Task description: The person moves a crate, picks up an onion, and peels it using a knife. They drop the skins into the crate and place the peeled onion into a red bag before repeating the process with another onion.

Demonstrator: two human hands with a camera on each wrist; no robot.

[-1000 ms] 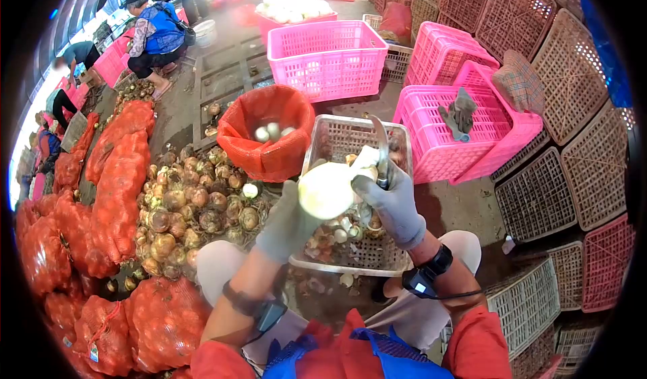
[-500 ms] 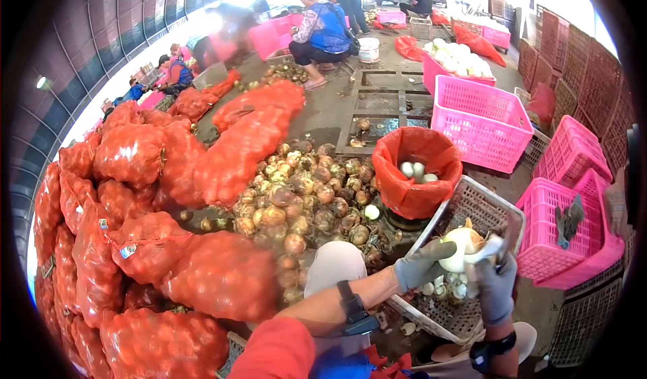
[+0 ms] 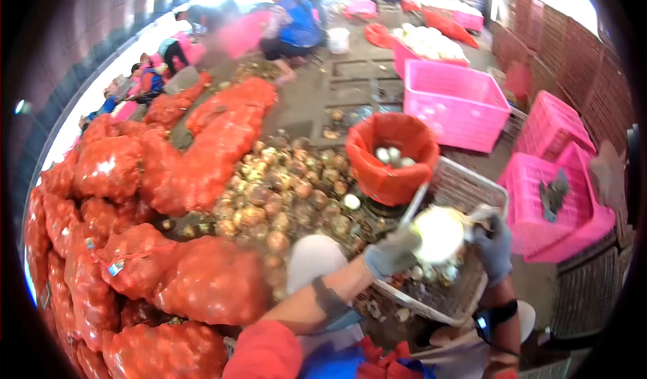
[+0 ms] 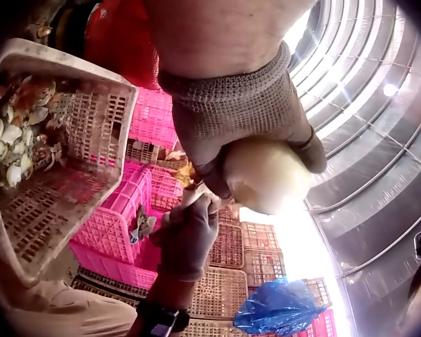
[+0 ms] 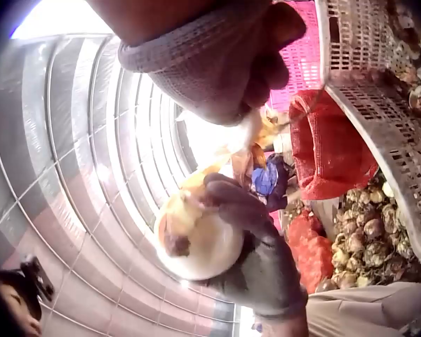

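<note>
My gloved left hand (image 3: 393, 252) grips a large peeled white onion (image 3: 438, 235) from its left side. In the right wrist view the onion (image 5: 196, 246) shows a brown patch and loose skin. Close against it, my gloved right hand (image 3: 494, 249) is curled, with a pale strip of skin (image 3: 480, 212) at its fingertips. A thin curved knife blade (image 5: 310, 109) juts from the right hand; its handle is hidden in the fist. Under both hands stands a grey plastic crate (image 3: 465, 183) with onion skins and scraps (image 4: 17, 144) in it.
A bucket lined with a red mesh bag (image 3: 391, 183) holds a few peeled onions (image 3: 394, 156). Left of it lies a pile of unpeeled onions (image 3: 276, 197), then full red mesh sacks (image 3: 216, 278). Pink crates (image 3: 458, 109) stand behind and right. A person in blue (image 3: 296, 25) squats farther back.
The head view has swung left, so hands and crate appear farther right. The onion has turned in the left hand. The right hand stays close beside it.
</note>
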